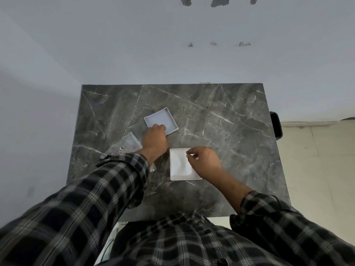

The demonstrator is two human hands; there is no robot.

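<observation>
Two shallow white square box halves lie on a dark marble table (221,112). The far box half (163,118) sits open side up at the centre, and my left hand (156,140) grips its near edge with curled fingers. The near box half (180,164) lies closer to me. My right hand (204,160) hovers over its right side and pinches something small and pale between thumb and fingers; what it is cannot be made out.
A clear plastic bag (125,144) with small items lies left of my left wrist, partly under my sleeve. A black object (276,124) stands beyond the table's right edge. White walls rise behind and to the left; pale floor lies at the right.
</observation>
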